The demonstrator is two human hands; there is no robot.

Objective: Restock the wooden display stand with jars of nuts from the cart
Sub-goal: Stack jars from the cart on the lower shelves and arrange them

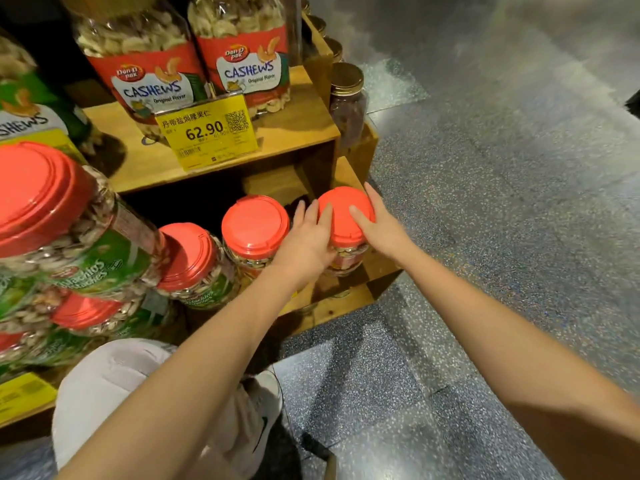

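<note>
A clear jar of nuts with a red lid (pixel 343 216) stands upright at the right end of the lower shelf of the wooden display stand (pixel 294 140). My left hand (pixel 308 237) grips its left side and my right hand (pixel 375 226) grips its right side, fingers lying over the lid. Two more red-lidded jars (pixel 254 226) (pixel 187 254) stand in a row to its left. The cart is out of view.
Two cashew jars (pixel 242 46) and a yellow price tag (pixel 207 133) sit on the upper shelf. Pistachio jars (pixel 52 216) are stacked at the left. A gold-lidded jar (pixel 346 98) stands on the stand's right side. Speckled floor (pixel 502 202) lies to the right; my knee and shoe are below.
</note>
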